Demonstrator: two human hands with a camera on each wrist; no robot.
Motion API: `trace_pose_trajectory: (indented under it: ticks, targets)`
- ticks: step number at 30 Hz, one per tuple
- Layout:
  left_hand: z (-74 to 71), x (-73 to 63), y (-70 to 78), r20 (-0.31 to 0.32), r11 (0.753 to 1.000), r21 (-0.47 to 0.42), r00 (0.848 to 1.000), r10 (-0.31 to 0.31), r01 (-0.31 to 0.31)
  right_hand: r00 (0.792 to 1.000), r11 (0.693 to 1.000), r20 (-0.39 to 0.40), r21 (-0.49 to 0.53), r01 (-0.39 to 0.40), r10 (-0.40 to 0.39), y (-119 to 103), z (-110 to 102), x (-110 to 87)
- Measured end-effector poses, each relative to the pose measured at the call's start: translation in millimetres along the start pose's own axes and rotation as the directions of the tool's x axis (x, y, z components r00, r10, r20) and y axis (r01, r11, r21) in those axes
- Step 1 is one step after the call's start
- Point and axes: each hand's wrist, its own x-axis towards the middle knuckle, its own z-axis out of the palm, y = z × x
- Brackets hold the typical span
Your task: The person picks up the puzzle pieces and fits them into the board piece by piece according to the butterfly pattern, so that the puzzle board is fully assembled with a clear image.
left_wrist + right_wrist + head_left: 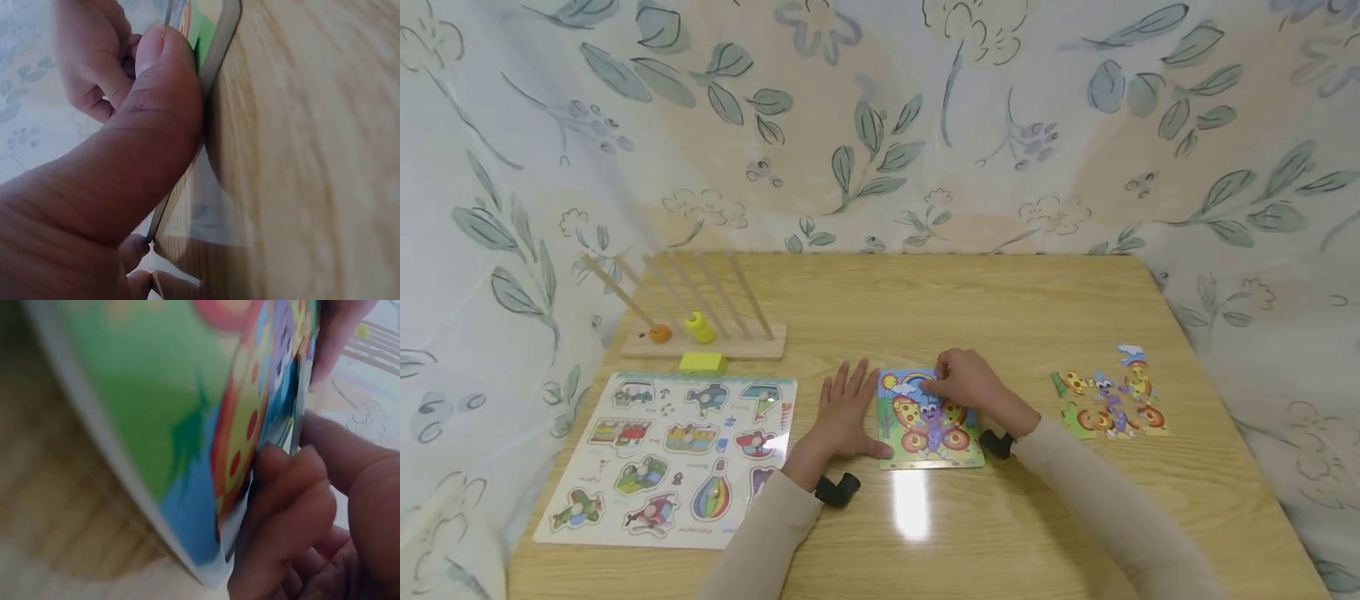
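A square butterfly puzzle board [932, 466] lies on the table between the two hands. My left hand [846, 421] is spread beside its left edge, fingers straight, with the thumb [165, 81] resting on the lower left edge. At the board's top, my right hand [973, 385] pinches a puzzle piece [299, 406] between thumb and fingertips, by the rainbow picture. Most of that piece is hidden by the fingers. The butterfly's wings and body show below the hand.
Several loose butterfly puzzle pieces [1116, 410] lie at the right. On the left are a vehicle peg board [700, 475], a yellow block [702, 363] and a wooden stand [745, 345] with upright rods and a few beads. A floral curtain [880, 125] hangs behind the table [1037, 308].
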Motion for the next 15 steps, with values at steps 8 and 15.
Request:
trace_pose_trajectory:
  ticks: [8,15]
  targets:
    - [0.4,3.6,2.4,0.010,1.000,-0.007,1.000,0.013,-0.013,1.000,0.984,-0.017,-0.178,-0.021,0.018,3,-1,4.4]
    - [-1.8,3.0,2.1,-0.014,1.000,-0.012,1.000,0.013,-0.013,0.999,0.995,-0.042,-0.093,0.031,-0.035,11,-1,1.2]
